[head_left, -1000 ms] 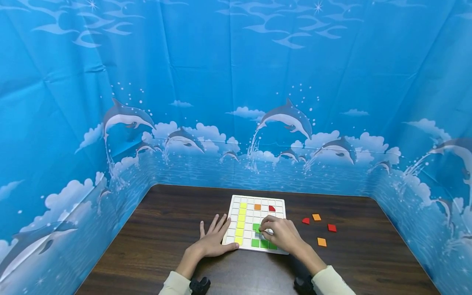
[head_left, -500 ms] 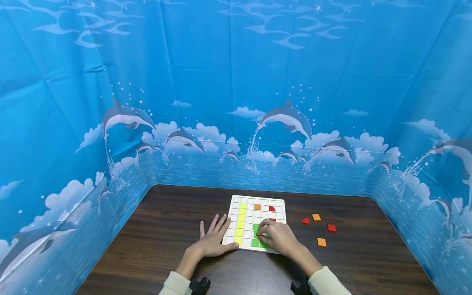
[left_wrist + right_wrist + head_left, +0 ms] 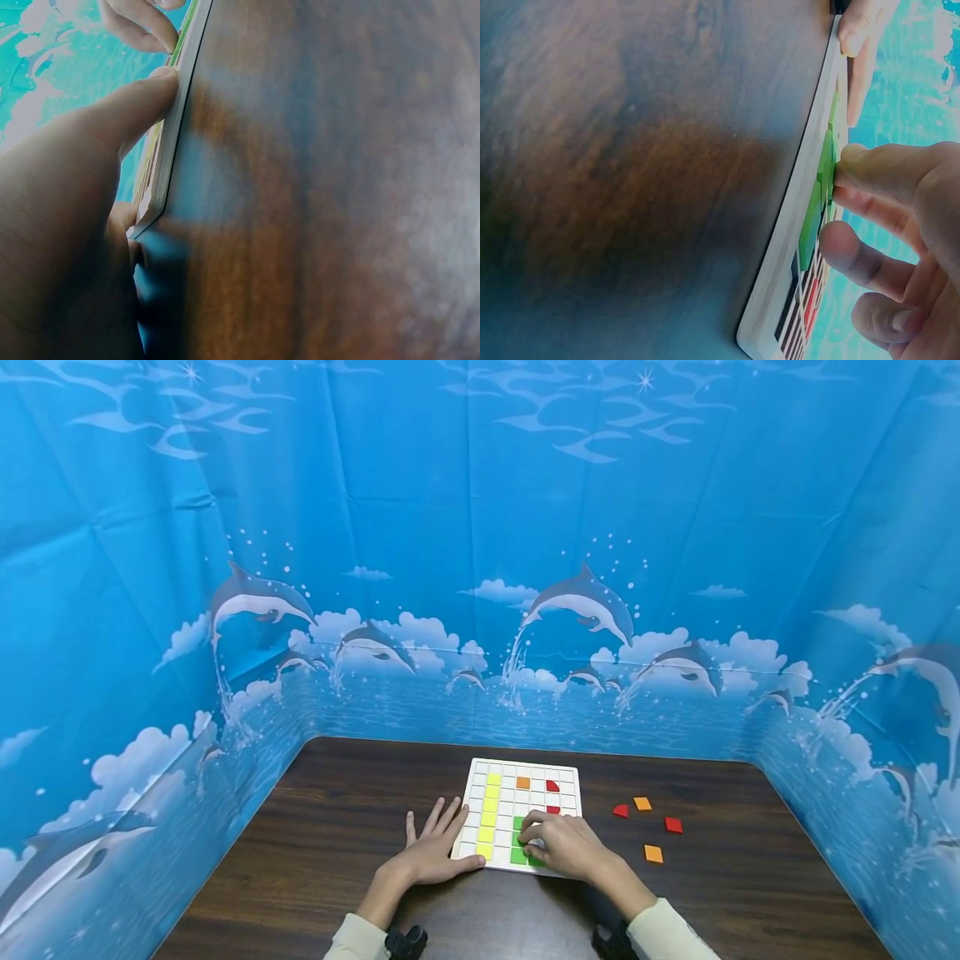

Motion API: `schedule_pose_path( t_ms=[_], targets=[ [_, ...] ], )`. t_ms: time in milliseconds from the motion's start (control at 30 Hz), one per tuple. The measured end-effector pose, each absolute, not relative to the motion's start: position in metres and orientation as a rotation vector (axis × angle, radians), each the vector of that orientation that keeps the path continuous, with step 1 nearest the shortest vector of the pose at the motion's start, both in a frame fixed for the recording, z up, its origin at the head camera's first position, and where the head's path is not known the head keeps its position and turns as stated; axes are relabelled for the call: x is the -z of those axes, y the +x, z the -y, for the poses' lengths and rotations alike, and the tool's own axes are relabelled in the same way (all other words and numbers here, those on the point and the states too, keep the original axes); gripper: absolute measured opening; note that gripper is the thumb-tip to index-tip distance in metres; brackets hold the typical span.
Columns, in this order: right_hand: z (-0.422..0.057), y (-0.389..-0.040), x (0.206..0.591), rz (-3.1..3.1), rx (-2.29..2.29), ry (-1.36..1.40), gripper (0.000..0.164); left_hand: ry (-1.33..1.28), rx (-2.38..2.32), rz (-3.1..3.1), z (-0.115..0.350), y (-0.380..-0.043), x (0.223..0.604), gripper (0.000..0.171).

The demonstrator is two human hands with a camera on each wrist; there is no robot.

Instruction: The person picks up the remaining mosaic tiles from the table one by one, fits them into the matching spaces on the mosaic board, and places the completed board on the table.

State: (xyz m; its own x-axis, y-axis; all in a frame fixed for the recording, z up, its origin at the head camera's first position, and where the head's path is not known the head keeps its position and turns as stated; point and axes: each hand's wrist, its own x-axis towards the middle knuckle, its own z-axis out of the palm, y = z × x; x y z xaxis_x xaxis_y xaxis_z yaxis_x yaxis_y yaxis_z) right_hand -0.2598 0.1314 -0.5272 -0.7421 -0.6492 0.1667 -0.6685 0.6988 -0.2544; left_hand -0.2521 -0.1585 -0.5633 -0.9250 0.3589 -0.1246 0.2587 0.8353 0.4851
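Observation:
A white grid board [image 3: 536, 770] lies on the dark wooden table. My left hand [image 3: 431, 856] rests at its left side with fingers spread, the thumb [image 3: 154, 86] on the front edge. Over the front right part, my right hand [image 3: 566, 843] pinches a green tile with thumb and forefinger, low on the grid. Several green tiles [image 3: 519, 856] sit around those fingertips, partly hidden by the hand; they also show as a green tile [image 3: 810, 225] in the right wrist view. A column of yellow tiles [image 3: 489, 819] fills the board's left part.
On the board's far half are an orange tile [image 3: 522, 783] and a red rounded-corner tile [image 3: 552, 786]. Right of the board lie a loose red rounded tile [image 3: 620, 811], a red tile [image 3: 672, 825] and orange tiles [image 3: 653, 854]. A blue dolphin curtain [image 3: 465, 527] surrounds the table.
My right hand has moved slightly left and lowered the green tile onto the grid, uncovering a red tile behind it. My left hand has stayed in place.

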Motion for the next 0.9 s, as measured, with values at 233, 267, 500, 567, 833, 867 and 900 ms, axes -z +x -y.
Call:
schedule_pose_path(
  t_ms=[233,267,500,567,833,867,900],
  targets=[
    [-0.131,-0.257,0.527,2.85,-0.459,1.076,0.012,0.48,-0.683,-2.834,0.159,-0.256,0.571,0.11],
    [-0.131,-0.257,0.527,2.853,-0.459,1.075,0.012,0.48,-0.685,-2.833,0.158,-0.256,0.571,0.11],
    [-0.133,-0.255,0.525,2.867,-0.461,1.078,0.013,0.475,-0.679,-2.817,0.158,-0.255,0.57,0.109],
    [-0.134,-0.255,0.524,2.864,-0.456,1.084,0.014,0.484,-0.698,-2.82,0.158,-0.255,0.569,0.109],
    [-0.147,-0.256,0.524,2.844,-0.462,1.004,0.007,0.465,-0.696,-2.81,0.156,-0.252,0.56,0.106],
    [-0.15,-0.256,0.525,2.844,-0.46,0.979,0.007,0.461,-0.692,-2.812,0.156,-0.253,0.562,0.106],
    [-0.152,-0.257,0.525,2.844,-0.457,0.955,0.006,0.446,-0.682,-2.803,0.156,-0.253,0.561,0.106]
  ],
)
